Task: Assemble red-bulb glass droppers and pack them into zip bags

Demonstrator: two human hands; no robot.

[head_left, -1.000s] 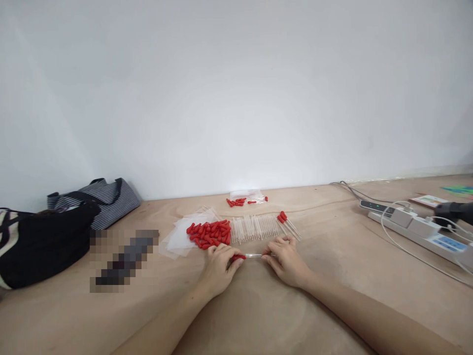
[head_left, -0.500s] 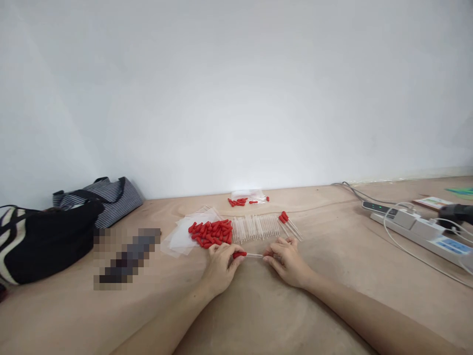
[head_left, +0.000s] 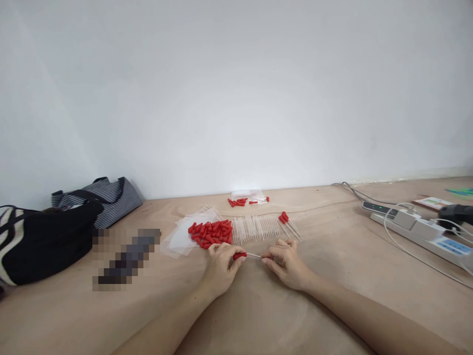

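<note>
My left hand (head_left: 221, 266) pinches a red rubber dropper bulb (head_left: 240, 256). A thin clear dropper tube (head_left: 253, 255) runs from the bulb's open end into the fingers of my right hand (head_left: 286, 264), which are closed around its other part. How deep the tube sits in the bulb cannot be seen. Just beyond my left hand lies a pile of red bulbs (head_left: 210, 231), partly on white plastic bags (head_left: 181, 234). A row of loose clear tubes (head_left: 254, 228) lies right of the pile. Beside that row rest a few droppers with red bulbs fitted (head_left: 284, 217).
Near the wall, a small clear bag (head_left: 246, 194) lies with several small red droppers (head_left: 237, 202). Two bags, one black (head_left: 51, 241) and one striped (head_left: 111, 197), stand at left near a blurred dark object (head_left: 127, 256). A power strip (head_left: 424, 236) with cables lies at right.
My right hand has shifted slightly left toward the bulb, and less of the tube shows between my hands. My left hand keeps its hold on the bulb.
</note>
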